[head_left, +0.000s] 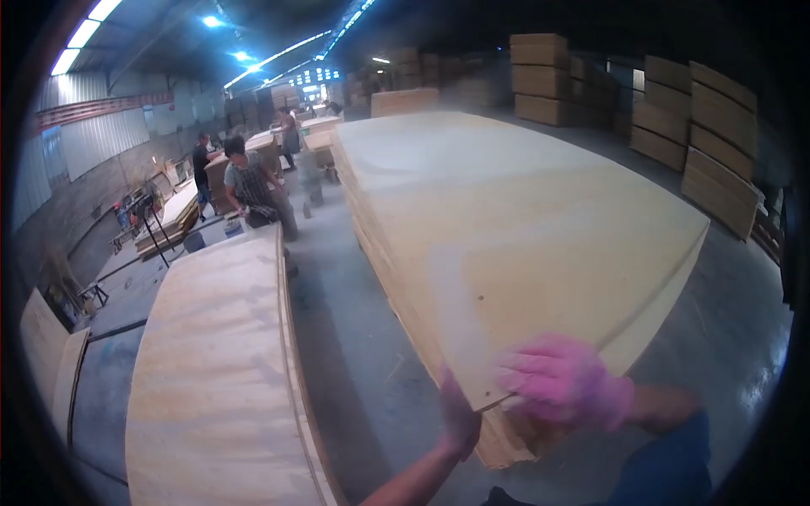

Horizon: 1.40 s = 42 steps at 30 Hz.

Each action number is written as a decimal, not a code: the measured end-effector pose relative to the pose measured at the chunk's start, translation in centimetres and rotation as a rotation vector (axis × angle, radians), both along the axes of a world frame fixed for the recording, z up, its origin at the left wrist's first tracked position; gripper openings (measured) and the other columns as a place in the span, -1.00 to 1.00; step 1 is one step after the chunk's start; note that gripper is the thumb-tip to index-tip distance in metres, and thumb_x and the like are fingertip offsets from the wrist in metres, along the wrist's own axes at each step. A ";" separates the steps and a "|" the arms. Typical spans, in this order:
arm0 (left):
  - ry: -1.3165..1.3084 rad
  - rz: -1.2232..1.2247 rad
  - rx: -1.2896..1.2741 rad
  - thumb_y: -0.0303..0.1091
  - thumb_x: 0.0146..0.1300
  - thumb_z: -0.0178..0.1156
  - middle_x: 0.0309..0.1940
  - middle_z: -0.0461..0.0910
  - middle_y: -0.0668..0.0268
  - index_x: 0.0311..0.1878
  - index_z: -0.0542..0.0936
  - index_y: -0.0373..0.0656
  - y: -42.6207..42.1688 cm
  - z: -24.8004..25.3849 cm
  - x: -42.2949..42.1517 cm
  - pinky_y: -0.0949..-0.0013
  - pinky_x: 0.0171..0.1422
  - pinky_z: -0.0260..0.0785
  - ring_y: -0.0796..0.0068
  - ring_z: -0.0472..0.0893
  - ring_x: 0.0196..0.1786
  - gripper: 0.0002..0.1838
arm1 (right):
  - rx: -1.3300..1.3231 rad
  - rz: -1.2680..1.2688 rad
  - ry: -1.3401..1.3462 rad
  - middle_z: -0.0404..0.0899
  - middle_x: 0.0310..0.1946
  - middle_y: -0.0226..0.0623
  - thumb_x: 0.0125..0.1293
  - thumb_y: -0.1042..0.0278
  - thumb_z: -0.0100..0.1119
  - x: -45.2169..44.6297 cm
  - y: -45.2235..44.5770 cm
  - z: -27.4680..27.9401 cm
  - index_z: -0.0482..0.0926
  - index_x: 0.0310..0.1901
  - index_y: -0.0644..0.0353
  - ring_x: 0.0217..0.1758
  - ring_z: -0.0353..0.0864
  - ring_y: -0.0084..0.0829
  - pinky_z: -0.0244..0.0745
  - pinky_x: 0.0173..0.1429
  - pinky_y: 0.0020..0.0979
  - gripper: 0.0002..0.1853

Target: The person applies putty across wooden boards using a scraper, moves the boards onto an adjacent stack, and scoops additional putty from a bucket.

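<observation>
A large plywood sheet (540,228) lies on top of a stack, its near corner close to me and skewed over the sheets below. My right hand (561,384), in a pink glove, is closed over the sheet's near edge, fingers on the upper face. Against the left side of that same corner is my left hand (460,417), blurred, its fingers pointing up along the edge; their grip is not clear. Under the corner, the layered edges of lower sheets (506,438) stick out. Two small dark spots mark the top sheet.
Another plywood stack (215,354) stands to my left across a narrow strip of grey floor (346,354). A person (253,185) stands at its far end, with other people farther back. Tall board stacks (717,143) line the right side.
</observation>
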State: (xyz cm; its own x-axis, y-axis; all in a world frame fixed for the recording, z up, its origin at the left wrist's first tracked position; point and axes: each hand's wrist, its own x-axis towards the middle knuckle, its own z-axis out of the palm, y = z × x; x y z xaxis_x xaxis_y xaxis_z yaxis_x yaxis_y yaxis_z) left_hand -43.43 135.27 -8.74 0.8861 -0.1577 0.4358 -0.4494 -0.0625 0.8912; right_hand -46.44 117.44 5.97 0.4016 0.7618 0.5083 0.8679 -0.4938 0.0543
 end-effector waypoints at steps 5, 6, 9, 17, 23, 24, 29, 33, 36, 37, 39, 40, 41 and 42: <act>0.623 -0.427 -0.933 -0.41 0.53 -0.08 0.08 0.58 0.14 0.26 0.41 -0.31 4.6 5.1 -0.9 0.35 0.19 0.43 0.32 0.59 0.10 -0.67 | 0.368 -0.341 -0.064 0.69 -0.08 -0.08 0.17 0.11 0.43 -6.0 -0.6 -2.9 0.67 -0.09 0.33 0.10 0.62 0.03 0.51 0.23 -0.01 -0.56; 0.561 -0.450 -0.786 -0.37 0.55 -0.09 0.06 0.58 0.17 0.25 0.42 -0.30 4.1 5.8 -0.9 0.37 0.15 0.44 0.38 0.58 0.06 -0.67 | 0.352 -0.421 -0.137 0.68 -0.07 -0.06 0.16 0.15 0.41 -6.3 0.2 -3.6 0.67 -0.07 0.35 0.11 0.61 0.05 0.48 0.25 0.02 -0.57; -0.201 -0.148 -0.148 -0.22 0.59 -0.10 -0.06 0.56 0.28 0.17 0.47 -0.29 2.1 5.6 0.1 0.46 -0.05 0.42 0.55 0.54 -0.09 -0.65 | 0.386 -0.627 -0.292 0.67 -0.05 -0.02 0.12 0.29 0.35 -6.3 1.9 -5.6 0.64 -0.02 0.38 0.14 0.58 0.08 0.40 0.31 0.09 -0.58; 0.109 -0.288 0.020 -0.68 -0.04 0.28 0.15 0.55 -0.16 0.33 0.39 -0.36 3.4 7.9 -0.7 0.04 0.34 0.35 -0.21 0.49 0.24 -0.26 | 0.453 -0.725 -0.399 0.65 -0.02 -0.04 0.09 0.51 0.20 -5.5 2.5 -6.7 0.61 0.02 0.38 0.09 0.58 0.07 0.36 0.33 0.13 -0.60; -0.414 -0.099 0.137 -0.67 -0.03 0.27 0.12 0.58 -0.09 0.32 0.42 -0.31 2.8 4.7 0.3 0.02 0.32 0.37 -0.21 0.51 0.21 -0.28 | 0.507 -0.692 -0.396 0.68 -0.07 -0.08 0.11 0.52 0.22 -5.5 2.7 -6.6 0.63 -0.04 0.35 0.03 0.61 0.03 0.38 0.32 0.10 -0.67; -0.346 -0.121 0.131 -0.67 -0.04 0.27 0.12 0.59 -0.08 0.32 0.42 -0.30 2.8 4.8 0.3 0.02 0.31 0.37 -0.21 0.52 0.21 -0.27 | 0.508 -0.691 -0.391 0.68 -0.08 -0.08 0.11 0.52 0.22 -5.5 2.7 -6.6 0.63 -0.05 0.35 0.03 0.61 0.02 0.38 0.32 0.10 -0.68; -0.452 -0.043 0.099 -0.72 -0.10 0.09 0.06 0.60 -0.08 0.28 0.49 -0.27 2.8 5.6 0.2 0.08 0.24 0.42 -0.21 0.54 0.09 -0.28 | 0.551 -0.689 -0.359 0.69 -0.10 -0.09 0.15 0.52 0.20 -5.3 3.0 -6.7 0.64 -0.08 0.34 0.02 0.62 -0.02 0.37 0.34 0.10 -0.72; -0.518 -0.010 0.048 -0.70 -0.05 0.08 0.03 0.62 -0.07 0.26 0.50 -0.29 2.3 4.8 0.7 0.09 0.22 0.43 -0.20 0.55 0.06 -0.34 | 0.567 -0.687 -0.354 0.68 -0.09 -0.08 0.20 0.52 0.16 -5.2 3.2 -7.0 0.63 -0.07 0.36 0.03 0.60 0.00 0.36 0.36 0.08 -0.74; -0.062 -0.141 -0.075 -0.67 0.05 0.06 0.03 0.63 -0.06 0.25 0.52 -0.29 2.5 6.5 -0.6 0.09 0.22 0.43 -0.21 0.57 0.06 -0.42 | 0.512 -0.699 -0.369 0.65 -0.09 -0.04 0.26 0.52 0.12 -5.3 2.9 -7.2 0.62 -0.06 0.41 0.05 0.57 0.04 0.37 0.37 0.03 -0.75; -0.069 -0.142 -0.085 -0.64 0.11 0.05 0.04 0.63 -0.06 0.24 0.52 -0.30 2.5 6.5 -0.6 0.10 0.22 0.43 -0.20 0.57 0.06 -0.46 | 0.496 -0.707 -0.376 0.65 -0.08 -0.04 0.27 0.53 0.12 -5.3 3.0 -7.1 0.62 -0.06 0.41 0.05 0.57 0.03 0.37 0.37 0.03 -0.76; -0.331 -0.077 -0.062 -0.59 0.23 0.02 0.04 0.63 -0.08 0.22 0.54 -0.31 2.2 5.1 0.5 0.12 0.21 0.44 -0.18 0.59 0.07 -0.55 | 0.484 -0.717 -0.379 0.65 -0.08 -0.04 0.28 0.53 0.11 -5.6 3.1 -7.1 0.63 -0.06 0.41 0.06 0.57 0.03 0.37 0.38 0.04 -0.76; -0.443 -0.050 -0.057 -0.56 0.27 0.01 0.04 0.63 -0.08 0.21 0.55 -0.32 2.1 4.7 0.8 0.13 0.20 0.44 -0.18 0.59 0.07 -0.57 | 0.490 -0.708 -0.378 0.65 -0.08 -0.04 0.28 0.53 0.11 -5.4 3.1 -7.0 0.63 -0.05 0.41 0.06 0.58 0.03 0.37 0.37 0.04 -0.76; -0.555 -0.016 -0.052 -0.54 0.31 0.01 0.04 0.63 -0.09 0.20 0.55 -0.32 2.0 4.4 1.0 0.14 0.20 0.44 -0.17 0.60 0.07 -0.60 | 0.495 -0.706 -0.377 0.65 -0.08 -0.04 0.28 0.53 0.11 -5.4 3.2 -7.0 0.63 -0.05 0.41 0.07 0.58 0.03 0.37 0.37 0.05 -0.76; -0.525 -0.029 -0.077 -0.52 0.33 0.00 0.04 0.63 -0.09 0.20 0.55 -0.33 1.9 4.5 0.9 0.15 0.19 0.44 -0.17 0.60 0.07 -0.61 | 0.511 -0.713 -0.377 0.67 -0.08 -0.07 0.26 0.53 0.13 -5.4 3.2 -7.0 0.64 -0.06 0.38 0.06 0.59 0.00 0.36 0.38 0.06 -0.76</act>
State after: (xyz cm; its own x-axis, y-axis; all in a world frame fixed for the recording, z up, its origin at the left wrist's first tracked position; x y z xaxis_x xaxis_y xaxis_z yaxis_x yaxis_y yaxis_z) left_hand -42.54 137.19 -4.20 0.5412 -0.1285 0.8310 -0.8369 0.0133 0.5471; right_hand -51.84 120.64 -1.07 0.4275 0.0515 0.9025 0.3231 -0.9411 -0.0994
